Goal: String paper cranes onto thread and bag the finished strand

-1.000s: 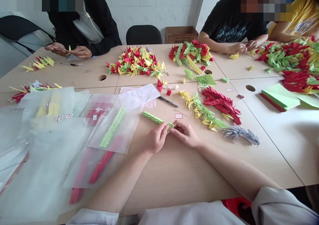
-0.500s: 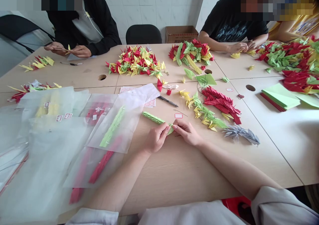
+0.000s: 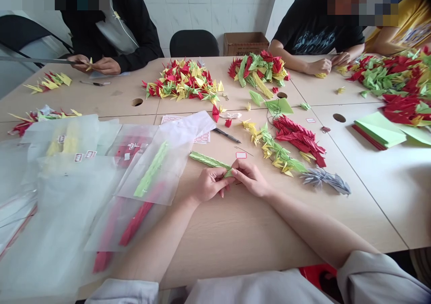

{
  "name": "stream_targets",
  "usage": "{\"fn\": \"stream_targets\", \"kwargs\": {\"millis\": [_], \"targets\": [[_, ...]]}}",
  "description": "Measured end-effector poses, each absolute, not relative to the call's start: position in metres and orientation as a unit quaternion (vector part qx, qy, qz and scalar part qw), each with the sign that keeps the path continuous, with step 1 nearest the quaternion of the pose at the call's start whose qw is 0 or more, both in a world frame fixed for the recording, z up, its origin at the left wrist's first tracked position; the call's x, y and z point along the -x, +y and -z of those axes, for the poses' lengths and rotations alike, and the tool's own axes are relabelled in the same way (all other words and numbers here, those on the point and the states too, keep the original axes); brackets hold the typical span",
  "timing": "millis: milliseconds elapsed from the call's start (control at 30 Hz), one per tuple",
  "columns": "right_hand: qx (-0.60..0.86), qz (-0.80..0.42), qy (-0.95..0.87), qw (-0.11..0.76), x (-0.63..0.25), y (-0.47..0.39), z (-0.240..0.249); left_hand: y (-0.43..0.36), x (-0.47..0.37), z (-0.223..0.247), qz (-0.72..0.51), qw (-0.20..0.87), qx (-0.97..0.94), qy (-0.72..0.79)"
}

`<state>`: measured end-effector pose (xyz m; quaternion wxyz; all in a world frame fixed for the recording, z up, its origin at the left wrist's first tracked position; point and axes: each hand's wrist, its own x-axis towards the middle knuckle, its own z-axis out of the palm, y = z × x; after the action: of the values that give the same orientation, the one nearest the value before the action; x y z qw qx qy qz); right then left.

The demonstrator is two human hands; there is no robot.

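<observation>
A long green folded-paper strand (image 3: 209, 160) lies slantwise on the table, its right end between my two hands. My left hand (image 3: 211, 183) pinches this end from the left, fingers curled. From the right, my right hand (image 3: 249, 178) grips the same end with thumb and index finger, the fingertips nearly touching those of my left hand. Just beyond my hands are a small red-edged label (image 3: 241, 155) and a black pen (image 3: 226, 135). A needle-like thin item lies beside the label.
Plastic bags (image 3: 77, 205) with folded strips cover the left side. A pile of paper cranes (image 3: 185, 81), red strands (image 3: 298, 138), a grey bundle (image 3: 326, 181) and green paper sheets (image 3: 380, 129) lie farther out. Two people in black (image 3: 143, 30) and a third in yellow sit across.
My left hand has shifted slightly left and its fingers have curled differently around the strand's end. My right hand has barely moved. Across the table, the hands of the people have shifted a little.
</observation>
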<state>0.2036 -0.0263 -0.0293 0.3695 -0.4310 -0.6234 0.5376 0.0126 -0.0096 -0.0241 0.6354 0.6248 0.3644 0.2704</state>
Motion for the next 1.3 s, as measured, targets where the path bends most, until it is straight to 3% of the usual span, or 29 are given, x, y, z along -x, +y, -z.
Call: {"fn": "stream_targets", "kwargs": {"millis": [167, 433, 900, 1100, 1300], "targets": [[0.391, -0.561, -0.620, 0.384, -0.206, -0.019, 0.028, -0.010, -0.011, 0.019, -0.235, 0.675, -0.604, 0.353], [0.423, -0.545, -0.606, 0.397, -0.203, -0.019, 0.027, -0.010, -0.015, 0.021, -0.341, 0.595, -0.603, 0.408], [0.429, -0.517, -0.597, 0.439, -0.202, -0.024, 0.035, -0.005, -0.010, 0.019, -0.325, 0.675, -0.532, 0.395], [0.451, -0.526, -0.578, 0.431, -0.202, -0.024, 0.039, -0.005, -0.011, 0.020, -0.342, 0.653, -0.546, 0.397], [0.428, -0.463, -0.631, 0.453, -0.200, -0.026, 0.033, -0.004, -0.012, 0.026, -0.360, 0.630, -0.556, 0.405]]}}
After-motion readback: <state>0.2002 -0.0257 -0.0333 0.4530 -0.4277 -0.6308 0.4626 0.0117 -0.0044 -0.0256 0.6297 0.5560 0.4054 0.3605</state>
